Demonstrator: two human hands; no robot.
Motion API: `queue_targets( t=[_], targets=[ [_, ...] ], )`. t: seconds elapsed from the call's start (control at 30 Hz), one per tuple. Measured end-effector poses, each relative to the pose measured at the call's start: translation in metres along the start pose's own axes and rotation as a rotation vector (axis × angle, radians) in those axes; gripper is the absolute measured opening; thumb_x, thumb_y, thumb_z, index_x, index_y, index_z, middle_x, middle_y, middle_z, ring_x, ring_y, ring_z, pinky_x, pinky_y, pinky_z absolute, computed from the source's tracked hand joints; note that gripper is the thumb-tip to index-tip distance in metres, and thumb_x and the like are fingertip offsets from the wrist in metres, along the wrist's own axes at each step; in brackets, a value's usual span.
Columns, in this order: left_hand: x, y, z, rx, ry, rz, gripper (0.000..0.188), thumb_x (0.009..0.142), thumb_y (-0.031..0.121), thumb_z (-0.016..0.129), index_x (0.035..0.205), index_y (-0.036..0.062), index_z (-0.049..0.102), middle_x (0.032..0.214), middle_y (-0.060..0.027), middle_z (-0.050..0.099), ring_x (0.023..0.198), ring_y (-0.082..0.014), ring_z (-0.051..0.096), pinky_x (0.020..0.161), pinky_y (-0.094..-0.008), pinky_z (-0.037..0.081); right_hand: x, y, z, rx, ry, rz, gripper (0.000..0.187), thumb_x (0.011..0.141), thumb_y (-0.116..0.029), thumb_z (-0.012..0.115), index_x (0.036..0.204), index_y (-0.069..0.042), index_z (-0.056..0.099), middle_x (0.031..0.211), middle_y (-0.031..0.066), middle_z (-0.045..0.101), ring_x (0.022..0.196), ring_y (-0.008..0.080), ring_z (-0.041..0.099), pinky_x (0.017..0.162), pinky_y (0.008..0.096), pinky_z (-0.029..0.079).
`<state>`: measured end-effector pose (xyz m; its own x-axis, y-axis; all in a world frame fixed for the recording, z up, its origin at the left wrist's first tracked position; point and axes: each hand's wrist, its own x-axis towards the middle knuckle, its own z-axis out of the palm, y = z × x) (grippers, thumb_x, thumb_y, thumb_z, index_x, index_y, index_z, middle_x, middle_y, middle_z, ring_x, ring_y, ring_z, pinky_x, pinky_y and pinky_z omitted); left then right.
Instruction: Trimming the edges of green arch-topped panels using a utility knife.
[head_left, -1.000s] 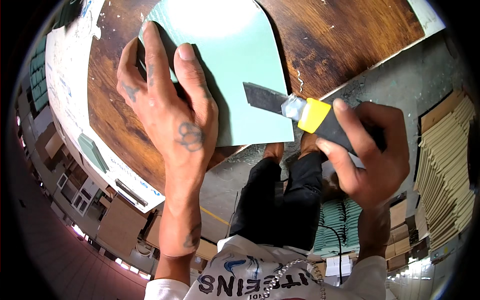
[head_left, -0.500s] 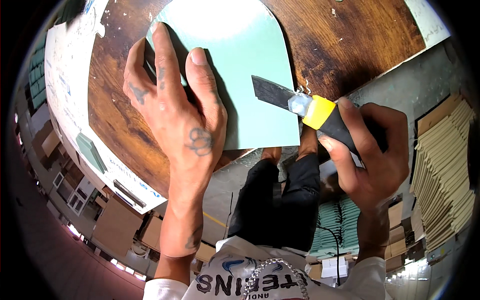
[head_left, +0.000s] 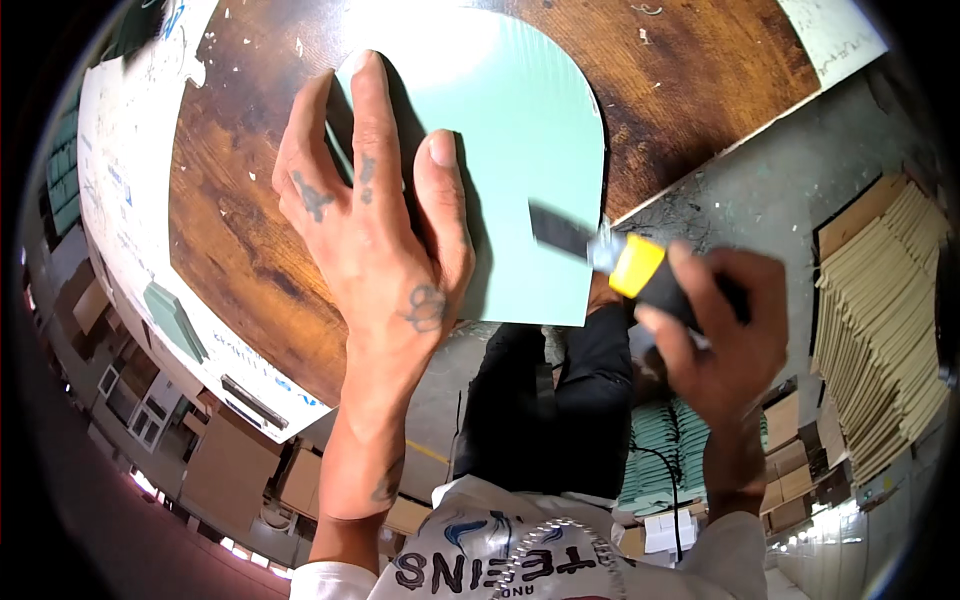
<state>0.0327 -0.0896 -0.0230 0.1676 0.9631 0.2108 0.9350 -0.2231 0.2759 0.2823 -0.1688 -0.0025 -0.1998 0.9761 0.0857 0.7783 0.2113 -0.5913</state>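
A light green panel (head_left: pixel 530 130) with a rounded far end and a straight near edge lies on the brown wood-grain table (head_left: pixel 235 200), its near part reaching past the table edge. My left hand (head_left: pixel 385 230) rests on the panel's left side, fingers and thumb stretched out and apart. In my right hand (head_left: pixel 725 325) is a utility knife (head_left: pixel 637 265) with a black handle, a yellow collar and a wide dark blade. The blade lies over the panel's right edge, pointing left; whether it touches is unclear. Motion blurs the knife and hand slightly.
White printed board (head_left: pixel 105 180) borders the table at left. Small shavings (head_left: pixel 645 35) dot the wood. To the right on the floor stands a stack of cream-coloured sheets (head_left: pixel 870 320). Green stacked pieces (head_left: pixel 665 450) and cardboard boxes (head_left: pixel 230 460) are lower down.
The panel has shifted slightly right and toward me, with my left hand moving along on it. My right hand and the knife have come lower, the hand also a little left.
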Motion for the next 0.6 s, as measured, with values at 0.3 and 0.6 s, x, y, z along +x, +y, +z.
queue_targets(
  t=[0.3,0.6],
  targets=[
    [-0.001,-0.001,0.002,-0.029,0.019,0.080,0.051,0.099,0.022,0.062,0.147,0.0075,0.054,0.141,-0.0273,0.047,0.125,-0.0406,0.046,0.106,-0.0537,0.037,-0.034,-0.012,-0.001,-0.013,0.000,0.039,0.052,0.078,-0.029,0.086,0.124,-0.011,0.071,0.103,0.0085,0.055,0.092,0.0269,0.055,0.073,0.0391,0.050],
    [-0.001,-0.002,0.003,0.005,0.012,0.069,0.048,0.106,0.037,0.050,0.146,0.0104,0.055,0.143,-0.0259,0.046,0.133,-0.0388,0.046,0.106,-0.0535,0.045,-0.024,-0.017,0.003,0.008,0.063,0.074,0.054,0.068,-0.008,0.087,0.120,-0.009,0.073,0.102,0.0063,0.056,0.089,0.0241,0.055,0.072,0.0359,0.050]
  ],
)
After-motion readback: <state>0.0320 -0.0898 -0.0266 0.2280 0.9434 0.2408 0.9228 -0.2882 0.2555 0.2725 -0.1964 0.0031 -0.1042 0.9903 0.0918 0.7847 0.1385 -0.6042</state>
